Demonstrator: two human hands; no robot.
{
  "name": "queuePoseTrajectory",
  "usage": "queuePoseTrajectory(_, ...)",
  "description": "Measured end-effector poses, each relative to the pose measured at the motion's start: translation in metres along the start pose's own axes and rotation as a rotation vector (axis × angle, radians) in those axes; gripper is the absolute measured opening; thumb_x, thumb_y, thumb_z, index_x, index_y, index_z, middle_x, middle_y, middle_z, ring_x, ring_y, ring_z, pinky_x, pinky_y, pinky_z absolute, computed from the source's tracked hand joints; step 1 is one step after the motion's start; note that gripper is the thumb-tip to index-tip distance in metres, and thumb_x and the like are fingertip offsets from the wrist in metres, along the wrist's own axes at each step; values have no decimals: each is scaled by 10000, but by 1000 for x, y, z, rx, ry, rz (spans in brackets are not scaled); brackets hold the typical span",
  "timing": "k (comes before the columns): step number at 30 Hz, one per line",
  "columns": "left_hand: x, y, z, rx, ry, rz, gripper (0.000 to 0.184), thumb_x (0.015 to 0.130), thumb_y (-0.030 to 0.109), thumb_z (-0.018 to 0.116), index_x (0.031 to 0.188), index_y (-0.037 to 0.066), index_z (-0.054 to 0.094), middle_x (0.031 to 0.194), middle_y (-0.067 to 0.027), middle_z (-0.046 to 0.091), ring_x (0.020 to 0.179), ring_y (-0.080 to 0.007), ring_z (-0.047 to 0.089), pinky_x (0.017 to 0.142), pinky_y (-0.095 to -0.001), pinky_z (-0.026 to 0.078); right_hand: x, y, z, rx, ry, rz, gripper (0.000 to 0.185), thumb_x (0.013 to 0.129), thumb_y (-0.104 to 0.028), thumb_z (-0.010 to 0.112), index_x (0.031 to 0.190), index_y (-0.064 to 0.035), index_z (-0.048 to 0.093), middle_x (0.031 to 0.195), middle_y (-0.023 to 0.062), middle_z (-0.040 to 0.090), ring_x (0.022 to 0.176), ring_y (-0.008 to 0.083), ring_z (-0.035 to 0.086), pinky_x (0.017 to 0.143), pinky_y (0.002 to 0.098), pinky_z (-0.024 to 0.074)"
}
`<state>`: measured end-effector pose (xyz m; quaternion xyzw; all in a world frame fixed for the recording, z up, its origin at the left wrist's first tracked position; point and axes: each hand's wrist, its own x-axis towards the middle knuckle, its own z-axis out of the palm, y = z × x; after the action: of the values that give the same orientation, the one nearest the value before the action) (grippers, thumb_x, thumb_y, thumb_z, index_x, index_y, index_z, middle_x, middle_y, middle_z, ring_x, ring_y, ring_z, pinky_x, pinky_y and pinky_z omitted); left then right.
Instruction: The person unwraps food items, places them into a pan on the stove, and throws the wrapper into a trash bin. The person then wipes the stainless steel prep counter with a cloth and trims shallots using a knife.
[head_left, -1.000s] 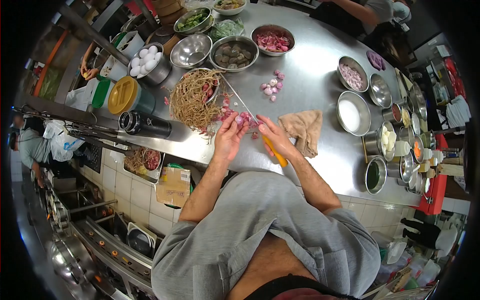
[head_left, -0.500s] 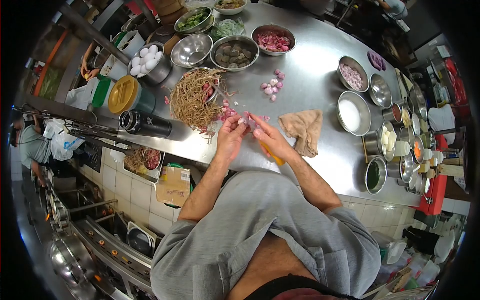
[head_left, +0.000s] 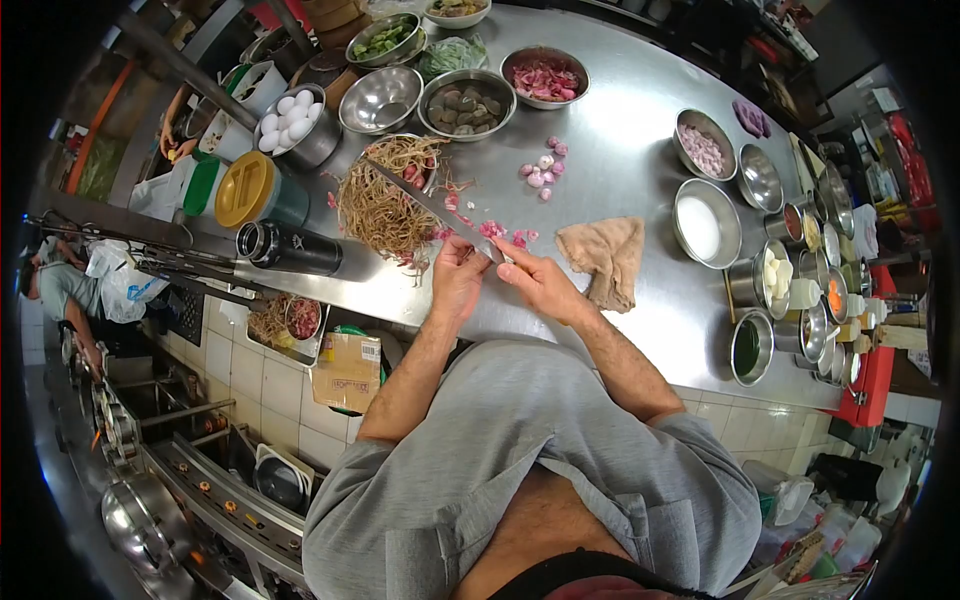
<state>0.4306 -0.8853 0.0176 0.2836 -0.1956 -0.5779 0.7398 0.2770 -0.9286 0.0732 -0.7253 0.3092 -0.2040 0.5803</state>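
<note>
a shiny steel table spreads ahead. on it, a shallot heap bristles with dry, straw-brown roots. the long grey knife slants over the heap's edge, clamped in the right hand. the left hand bunches its fingers by the blade's base; i cannot tell what they grip. beyond, peeled shallots gleam pale pink and white; magenta skin scraps lie near the blade.

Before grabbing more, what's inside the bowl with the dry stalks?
Red shallots show at the bowl's right side; dry stalks heap over the rest, and the knife crosses in front. What lies beneath the stalks is hidden.
</note>
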Motion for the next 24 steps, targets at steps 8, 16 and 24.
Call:
queuePoseTrajectory(8,1,2,-1,1,-52,-66,241,853,18,543,1092,15,514,985,-78,593,896,-176,573,832,-329,466,-1,2,-13,670,-38,357,440,906,-453,416,980,-41,552,475,30,435,346,95,412,326,224,305)
queuePoseTrajectory(16,-2,8,6,-65,-21,-111,307,901,73,476,1200,0,468,1085,-101,560,927,-201,568,850,-330,462,-1,0,-17,385,102,245,488,898,-442,445,1134,-15,469,590,34,469,381,86,410,327,228,307)
queuePoseTrajectory(24,-1,-1,8,77,24,-104,256,895,98,510,1134,8,510,1052,-76,575,951,-170,563,828,-319,464,1,-9,-3,217,-45,161,614,877,-377,516,1392,-160,263,635,4,452,426,61,378,382,221,319)
